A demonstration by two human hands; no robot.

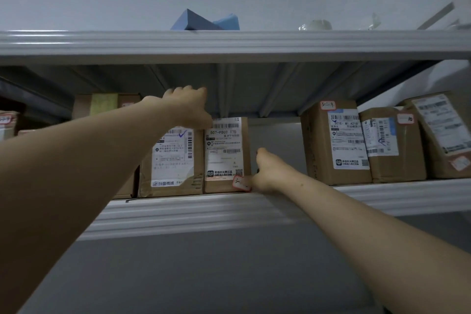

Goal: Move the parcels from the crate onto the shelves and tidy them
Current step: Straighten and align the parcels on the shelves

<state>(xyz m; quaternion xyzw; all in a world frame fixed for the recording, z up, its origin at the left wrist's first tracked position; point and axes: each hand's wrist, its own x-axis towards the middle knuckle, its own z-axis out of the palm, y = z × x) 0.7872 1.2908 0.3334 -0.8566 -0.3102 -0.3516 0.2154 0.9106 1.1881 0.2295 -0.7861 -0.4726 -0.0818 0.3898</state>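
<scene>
Several parcels [339, 143] stand on the shelf [382, 194], the left hand [188, 107] curls its fingers [190, 90] over the middle parcel [224, 155], the right hand [267, 171] hides its fingers beside it, and the crate is out of view.

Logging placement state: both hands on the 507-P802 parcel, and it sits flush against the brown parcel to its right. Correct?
Not flush. The head view shows the left hand and right hand on the 507-P802 parcel, but an open gap of bare shelf separates it from the brown parcel to its right.

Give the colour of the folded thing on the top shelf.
The folded thing is blue, seen in the head view.
</scene>
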